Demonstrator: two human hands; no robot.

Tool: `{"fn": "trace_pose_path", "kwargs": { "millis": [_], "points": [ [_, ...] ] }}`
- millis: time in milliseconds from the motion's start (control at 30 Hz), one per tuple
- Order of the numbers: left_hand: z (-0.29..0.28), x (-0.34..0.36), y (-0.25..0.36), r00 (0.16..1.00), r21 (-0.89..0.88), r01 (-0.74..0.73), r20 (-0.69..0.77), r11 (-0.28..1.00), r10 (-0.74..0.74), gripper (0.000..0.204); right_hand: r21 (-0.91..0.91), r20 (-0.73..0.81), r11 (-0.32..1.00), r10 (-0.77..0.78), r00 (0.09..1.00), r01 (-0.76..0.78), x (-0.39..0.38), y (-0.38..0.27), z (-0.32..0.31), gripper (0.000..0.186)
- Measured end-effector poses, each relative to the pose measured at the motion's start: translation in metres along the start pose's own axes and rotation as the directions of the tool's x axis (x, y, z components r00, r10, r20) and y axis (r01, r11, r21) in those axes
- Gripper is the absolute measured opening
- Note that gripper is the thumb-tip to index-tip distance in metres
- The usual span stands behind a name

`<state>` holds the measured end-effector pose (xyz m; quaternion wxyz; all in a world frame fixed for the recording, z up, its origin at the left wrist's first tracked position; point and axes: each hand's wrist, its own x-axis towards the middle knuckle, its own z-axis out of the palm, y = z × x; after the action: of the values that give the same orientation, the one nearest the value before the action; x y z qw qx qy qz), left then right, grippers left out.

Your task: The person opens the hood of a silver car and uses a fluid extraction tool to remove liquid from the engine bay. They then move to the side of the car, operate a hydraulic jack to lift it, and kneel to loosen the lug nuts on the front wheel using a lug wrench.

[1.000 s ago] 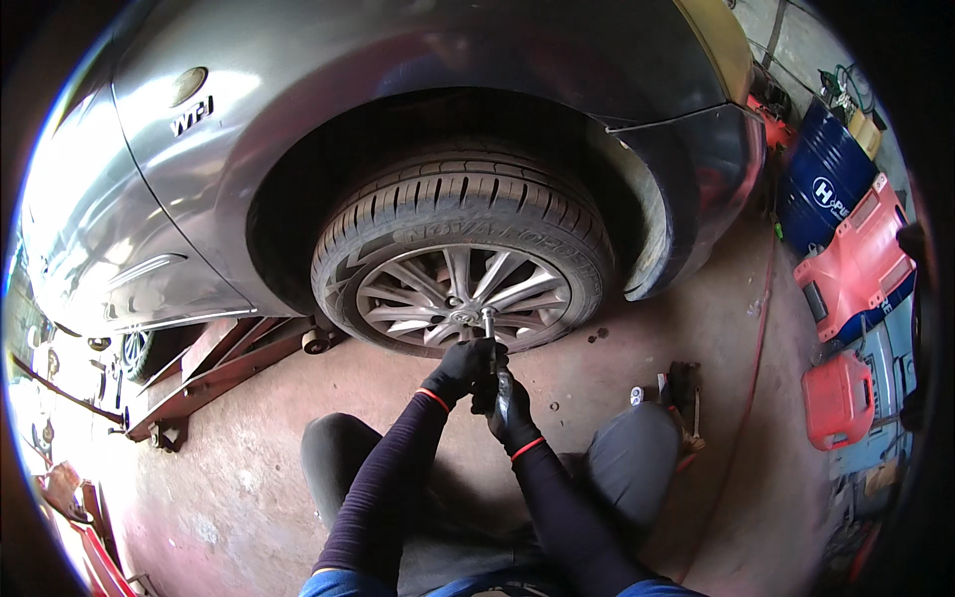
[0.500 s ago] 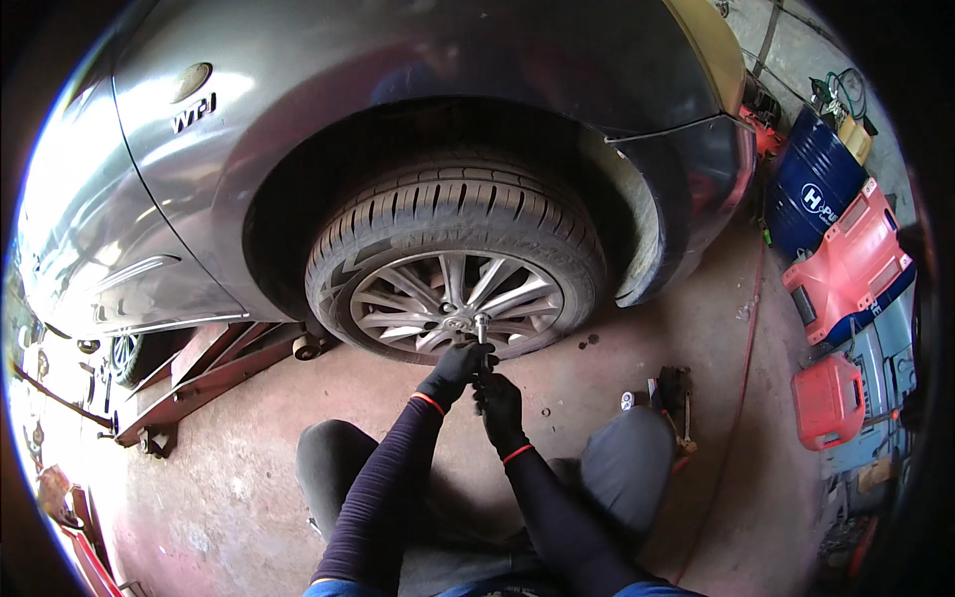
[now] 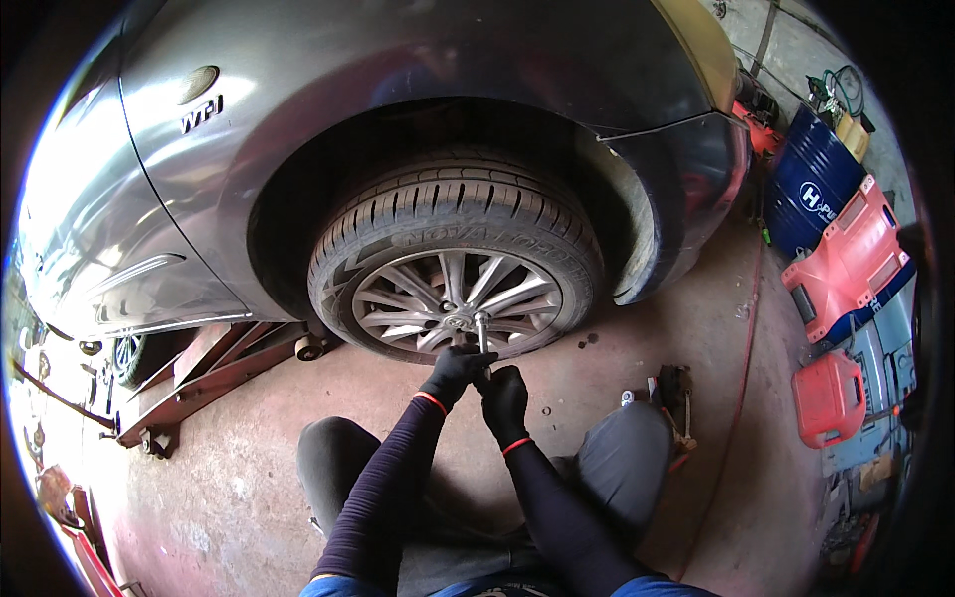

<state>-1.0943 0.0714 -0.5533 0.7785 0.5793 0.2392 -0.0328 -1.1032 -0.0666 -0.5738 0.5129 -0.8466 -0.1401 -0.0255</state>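
A dark car stands over me, its front wheel (image 3: 398,316) with a dusty tire (image 3: 458,214) and a silver multi-spoke alloy rim. The silver socket wrench (image 3: 483,336) has its head against the rim just right of the hub center, at a lug nut position; the nut itself is hidden. My left hand (image 3: 459,372), in a black glove, is closed around the wrench's shaft below the rim. Close behind it and to the right, my right hand (image 3: 504,403), also black-gloved, is closed at the wrench's near end, which its fingers hide.
A red floor jack (image 3: 184,383) reaches under the car at left. Tools (image 3: 676,403) lie beside my right knee. A red hose (image 3: 738,418) runs along the floor. At right are a blue drum (image 3: 811,184), a pink-red plastic panel (image 3: 846,259) and a red jerrycan (image 3: 829,401).
My right hand has turned about the wrench's near end and shows more of its back. My left hand stays on the shaft. The view has shifted slightly.
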Motion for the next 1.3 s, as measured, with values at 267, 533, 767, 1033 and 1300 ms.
{"fn": "trace_pose_path", "kwargs": {
  "millis": [267, 533, 767, 1033, 1300],
  "points": [
    [0.001, 0.007, -0.006, 0.977, 0.135, -0.208, -0.018, 0.969, 0.212, 0.018, 0.625, 0.393, 0.631, 0.254, 0.884, -0.459, 0.002, -0.007, -0.005, 0.037],
    [-0.005, 0.002, -0.006, 0.846, 0.621, -0.488, 0.164, 0.613, 0.507, 0.02, 0.636, 0.523, 0.489, 0.295, 0.8, -0.596, 0.001, -0.006, -0.005, 0.033],
    [-0.009, 0.003, -0.01, 0.994, 0.042, -0.096, 0.047, 0.994, 0.094, 0.022, -0.013, 0.052, 0.994, -0.11, 0.993, 0.111, -0.001, -0.005, -0.008, 0.039],
    [-0.005, 0.003, -0.009, 0.987, -0.081, 0.02, 0.163, 0.997, -0.007, 0.017, -0.225, 0.087, 0.974, -0.017, 0.996, 0.036, 0.001, -0.003, -0.007, 0.035],
    [-0.018, 0.011, -0.019, 0.827, 0.604, -0.559, 0.363, 0.568, 0.428, 0.02, 0.675, 0.606, 0.294, 0.302, 0.736, -0.677, 0.0, 0.0, -0.004, 0.04]
  ]
}}
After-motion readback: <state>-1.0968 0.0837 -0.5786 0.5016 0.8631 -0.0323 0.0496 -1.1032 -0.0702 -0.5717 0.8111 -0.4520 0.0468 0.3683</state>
